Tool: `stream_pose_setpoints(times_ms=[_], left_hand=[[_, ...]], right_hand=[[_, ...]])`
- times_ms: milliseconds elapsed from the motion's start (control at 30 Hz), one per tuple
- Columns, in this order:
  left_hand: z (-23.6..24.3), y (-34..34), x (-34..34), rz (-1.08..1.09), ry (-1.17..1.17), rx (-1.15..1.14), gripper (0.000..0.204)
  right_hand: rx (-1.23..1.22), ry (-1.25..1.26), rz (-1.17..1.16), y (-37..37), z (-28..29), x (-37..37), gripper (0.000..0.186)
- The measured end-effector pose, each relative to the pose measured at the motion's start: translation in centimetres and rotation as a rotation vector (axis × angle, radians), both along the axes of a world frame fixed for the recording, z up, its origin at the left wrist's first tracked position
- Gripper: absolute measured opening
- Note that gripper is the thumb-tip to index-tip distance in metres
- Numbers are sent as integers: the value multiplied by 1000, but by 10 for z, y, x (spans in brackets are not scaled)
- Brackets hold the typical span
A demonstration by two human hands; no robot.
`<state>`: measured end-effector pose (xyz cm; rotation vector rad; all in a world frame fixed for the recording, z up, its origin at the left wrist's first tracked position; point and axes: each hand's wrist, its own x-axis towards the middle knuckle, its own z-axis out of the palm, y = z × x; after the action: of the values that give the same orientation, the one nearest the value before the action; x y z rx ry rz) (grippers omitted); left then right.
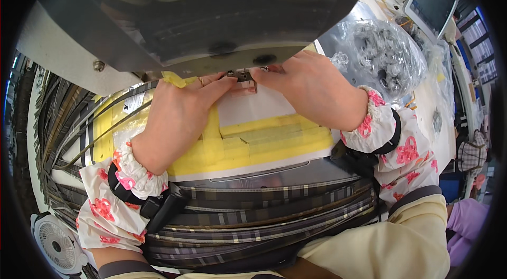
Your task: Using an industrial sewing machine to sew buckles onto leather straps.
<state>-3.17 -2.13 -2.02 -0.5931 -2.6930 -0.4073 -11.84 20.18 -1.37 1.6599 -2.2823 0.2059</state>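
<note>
Right under the lower edge of the large, glossy dark-grey machine housing (211, 20), a small dark metal fitting (244, 77) is met from both sides, its far part hidden beneath the housing. By the left hand (177, 115), a thumb is brought against it, the fingers mostly covered; by the right hand (319, 94), a thumb is laid at the other end, the fingertips lost. Whether either hand is clamped on it or merely touching can't be made out! A crumpled yellow scrap (178, 79) is seen at the left fingers, its fixing unclear. Below, a white sheet (256, 107) is bordered by broad yellow tape (285, 139), and dark plaid fabric strips (264, 213) are heaped nearest the body. Far right, a purple sleeve (470, 221) is cut off by the black rim.
</note>
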Motion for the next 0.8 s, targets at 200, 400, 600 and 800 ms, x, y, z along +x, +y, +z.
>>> stream_pose_setpoints(times_ms=[200, 400, 600, 800], left_hand=[[1, 1, 5, 27, -20, -20, 34], [4, 2, 4, 5, -35, -34, 35], [9, 5, 8, -15, -16, -91, 37], [4, 3, 7, -11, -5, -134, 39]], right_hand=[[6, -11, 1, -1, 1, 3, 30], [2, -7, 7, -1, 0, 1, 28], [14, 5, -4, 0, 4, 7, 28], [49, -43, -25, -3, 3, 9, 30]])
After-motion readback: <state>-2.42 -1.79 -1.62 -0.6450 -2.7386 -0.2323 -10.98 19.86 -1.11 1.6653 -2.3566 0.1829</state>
